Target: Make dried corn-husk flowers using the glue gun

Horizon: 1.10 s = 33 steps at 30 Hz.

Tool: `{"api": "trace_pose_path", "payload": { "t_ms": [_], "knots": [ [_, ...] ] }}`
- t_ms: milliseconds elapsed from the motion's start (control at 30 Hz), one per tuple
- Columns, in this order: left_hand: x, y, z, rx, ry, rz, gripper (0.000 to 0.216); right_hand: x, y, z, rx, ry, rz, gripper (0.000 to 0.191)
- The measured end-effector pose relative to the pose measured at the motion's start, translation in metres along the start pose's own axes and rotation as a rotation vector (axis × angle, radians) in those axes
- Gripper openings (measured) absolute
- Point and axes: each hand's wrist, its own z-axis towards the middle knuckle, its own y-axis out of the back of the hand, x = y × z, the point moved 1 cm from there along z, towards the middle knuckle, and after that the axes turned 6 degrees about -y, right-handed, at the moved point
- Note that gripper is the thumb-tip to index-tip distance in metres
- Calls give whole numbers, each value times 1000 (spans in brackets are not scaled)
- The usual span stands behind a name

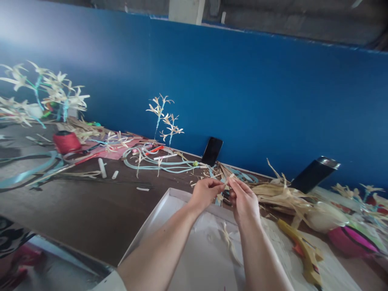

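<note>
"What's right up close?"

"Two bare arms (174, 238), reaching over a white tray (163, 218). A pale, curly piece (226, 238) lies in the tray."

"What are the hands doing?"

"The left hand (206, 193) and right hand (245, 200) meet above the tray's far edge. Both pinch a tiny pale strip (232, 176) between them."

"Which step is it?"

"Maybe shaping that strip. It's too small to tell."

"And next?"

"I'd guess it needs a soft, steady pinch. The yellow glue gun (309, 258) lies on the right, not held."
</note>
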Motion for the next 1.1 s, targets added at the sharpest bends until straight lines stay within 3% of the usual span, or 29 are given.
{"api": "trace_pose_path", "payload": {
  "t_ms": [300,1100],
  "knots": [
    [-4,-1,-1,-9,53,-10,33,1,1,0,-2,-7,-3,30],
    [0,0,1,-13,-40,60,25,3,0,-2,-21,-16,19,29]
  ]
}}
